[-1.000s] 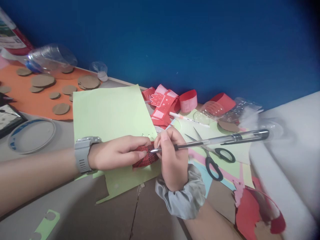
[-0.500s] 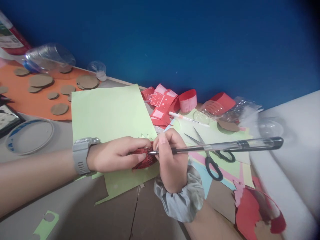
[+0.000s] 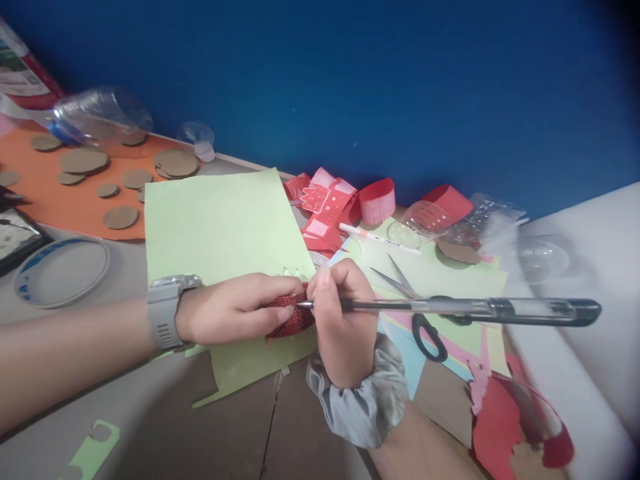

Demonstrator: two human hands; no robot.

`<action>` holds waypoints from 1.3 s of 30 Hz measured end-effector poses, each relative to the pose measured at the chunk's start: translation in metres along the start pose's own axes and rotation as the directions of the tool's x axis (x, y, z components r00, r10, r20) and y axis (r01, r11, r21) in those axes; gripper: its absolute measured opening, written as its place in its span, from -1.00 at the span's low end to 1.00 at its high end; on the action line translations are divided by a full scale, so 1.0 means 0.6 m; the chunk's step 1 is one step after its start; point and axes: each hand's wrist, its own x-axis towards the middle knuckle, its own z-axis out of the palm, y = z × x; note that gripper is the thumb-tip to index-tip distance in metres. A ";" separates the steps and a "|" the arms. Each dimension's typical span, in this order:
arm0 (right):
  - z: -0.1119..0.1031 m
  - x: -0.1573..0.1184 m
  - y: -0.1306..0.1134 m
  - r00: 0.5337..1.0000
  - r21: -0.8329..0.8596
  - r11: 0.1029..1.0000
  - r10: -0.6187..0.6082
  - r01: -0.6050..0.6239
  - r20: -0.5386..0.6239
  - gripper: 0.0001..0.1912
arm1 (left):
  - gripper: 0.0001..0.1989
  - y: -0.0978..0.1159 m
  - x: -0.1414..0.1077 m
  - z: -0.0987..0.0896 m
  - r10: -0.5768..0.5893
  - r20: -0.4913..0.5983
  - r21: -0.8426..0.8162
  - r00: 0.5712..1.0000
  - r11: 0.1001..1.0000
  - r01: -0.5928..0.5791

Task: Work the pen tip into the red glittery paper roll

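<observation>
A small red piece with a dark grid pattern lies on a light green paper sheet. My left hand, with a grey watch at the wrist, holds the piece down between thumb and fingers. In my right hand is a clear-barrelled black pen, pinched near its tip. The pen tip touches or hovers just over the red piece beside my left thumb; which one I cannot tell. Small pen marks show on the green sheet above the fingers. A grey scrunchie circles my right wrist.
Scissors lie right of my right hand on coloured papers, near a white marker. Red paper strips sit behind. Cardboard discs, a clear bottle and a tape ring are left. A blue wall rises behind.
The pen's rear end has swung down and toward the right, so the pen lies nearly level. Its tip stays by the left thumb. My left hand keeps its place.
</observation>
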 end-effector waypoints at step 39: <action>-0.003 0.002 -0.003 0.998 -0.013 0.999 0.049 -0.049 0.035 -0.67 | -0.79 -0.001 -0.005 0.002 -0.013 -0.014 0.009 1.000 1.000 0.013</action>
